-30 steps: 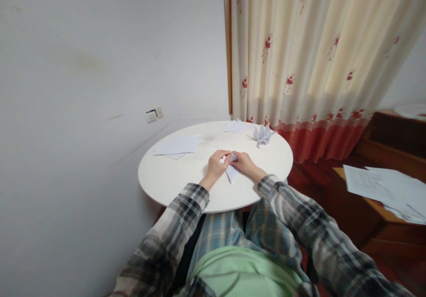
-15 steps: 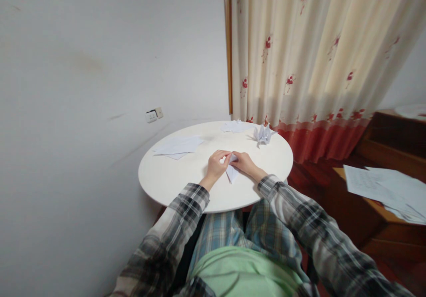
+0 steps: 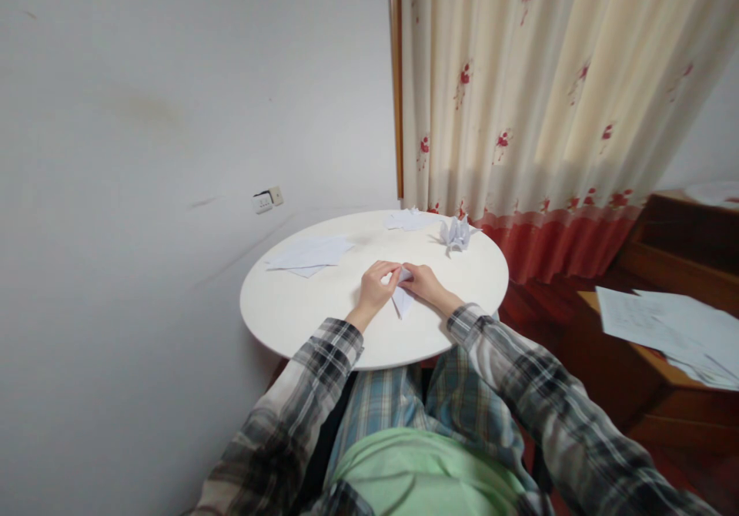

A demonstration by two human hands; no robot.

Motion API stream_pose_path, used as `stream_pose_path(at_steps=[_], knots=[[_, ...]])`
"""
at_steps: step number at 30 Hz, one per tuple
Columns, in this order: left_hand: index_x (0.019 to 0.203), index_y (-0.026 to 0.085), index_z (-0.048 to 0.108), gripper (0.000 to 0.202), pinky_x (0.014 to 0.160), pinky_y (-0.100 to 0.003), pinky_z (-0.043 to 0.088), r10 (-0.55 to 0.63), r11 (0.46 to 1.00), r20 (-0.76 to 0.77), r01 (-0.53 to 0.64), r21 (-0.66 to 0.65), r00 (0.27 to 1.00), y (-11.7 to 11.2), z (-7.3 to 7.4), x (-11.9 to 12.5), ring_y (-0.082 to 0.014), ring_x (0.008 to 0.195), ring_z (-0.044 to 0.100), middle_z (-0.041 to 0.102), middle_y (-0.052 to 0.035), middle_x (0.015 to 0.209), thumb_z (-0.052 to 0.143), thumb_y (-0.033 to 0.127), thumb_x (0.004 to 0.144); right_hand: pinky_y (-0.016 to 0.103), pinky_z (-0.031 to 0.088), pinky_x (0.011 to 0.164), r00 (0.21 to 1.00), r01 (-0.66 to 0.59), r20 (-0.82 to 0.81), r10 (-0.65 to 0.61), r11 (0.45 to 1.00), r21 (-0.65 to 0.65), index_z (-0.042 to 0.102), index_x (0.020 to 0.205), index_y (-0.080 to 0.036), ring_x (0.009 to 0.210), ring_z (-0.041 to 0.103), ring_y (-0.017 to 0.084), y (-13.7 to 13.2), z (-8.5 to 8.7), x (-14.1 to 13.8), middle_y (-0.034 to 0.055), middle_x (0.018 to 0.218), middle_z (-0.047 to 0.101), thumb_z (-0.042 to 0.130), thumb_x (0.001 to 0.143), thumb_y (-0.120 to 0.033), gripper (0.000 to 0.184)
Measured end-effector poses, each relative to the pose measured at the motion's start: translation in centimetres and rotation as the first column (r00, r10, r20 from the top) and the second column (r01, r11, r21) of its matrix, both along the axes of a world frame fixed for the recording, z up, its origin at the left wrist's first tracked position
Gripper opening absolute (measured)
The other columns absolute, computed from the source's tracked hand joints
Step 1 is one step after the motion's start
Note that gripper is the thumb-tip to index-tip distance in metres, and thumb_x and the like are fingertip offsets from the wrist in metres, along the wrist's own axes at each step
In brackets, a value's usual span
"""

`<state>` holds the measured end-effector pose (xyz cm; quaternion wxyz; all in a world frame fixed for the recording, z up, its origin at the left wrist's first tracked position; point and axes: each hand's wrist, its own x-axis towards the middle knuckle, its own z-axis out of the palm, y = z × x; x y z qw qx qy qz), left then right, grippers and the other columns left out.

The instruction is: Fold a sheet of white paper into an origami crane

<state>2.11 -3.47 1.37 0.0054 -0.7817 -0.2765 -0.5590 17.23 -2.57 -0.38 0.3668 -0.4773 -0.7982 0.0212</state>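
"Folded paper (image 3: 402,305), where is it?"

"It is between the two hands, over the near part of the round white table (image 3: 294,312). One pointy end aims back at the person."

"What does the left hand (image 3: 376,285) do?"

"Its thumb and finger are pinched together on the top of the paper."

"And the right hand (image 3: 424,281)?"

"It pinches the top too, from the other side. The fingertips of both hands are close together there, and they hide some of the folds."

"Does the paper touch the table?"

"Nobody can tell from here."

"What else is on the table?"

"Some flat white sheets (image 3: 312,251) lie on the left. A spiky paper clump (image 3: 456,234) sits near the edge on the far right. More paper pieces (image 3: 407,220) lie at the back."

"What is around it?"

"A flowery curtain (image 3: 490,108) hangs behind, and a wall socket (image 3: 262,203) is on the left. More papers (image 3: 663,322) lie on brown wooden furniture (image 3: 647,408) to the right."
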Motion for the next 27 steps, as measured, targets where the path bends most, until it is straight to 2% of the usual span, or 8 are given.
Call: stream_pose_path(at_steps=[10,27], knots=[[0.077,0.018,0.064,0.012,0.067,-0.030,0.049,0.006,1.000,-0.024,-0.006,0.008,1.000,-0.02,0.02,0.00,-0.0154,0.074,0.061,0.068,-0.0040,0.077,0.052,0.018,0.078,0.021,0.036,0.061,0.999,-0.014,-0.033,0.013,1.000,-0.014,0.061,0.087,-0.016,0.065,0.057,0.014,0.03,0.02,-0.11,0.0028,0.073,0.065,0.062,0.071,-0.020,0.017],[0.080,0.017,0.063,0.012,0.065,-0.028,0.047,0.008,0.999,-0.034,-0.009,-0.039,0.999,-0.22,0.19,0.04,-0.0148,0.073,0.059,0.067,-0.0046,0.079,0.052,0.015,0.076,0.021,0.036,0.061,1.000,-0.006,-0.020,0.006,1.000,-0.022,0.061,0.091,-0.016,0.065,0.057,0.014,-0.11,0.26,-0.08,0.0029,0.074,0.066,0.062,0.070,-0.019,0.021]])
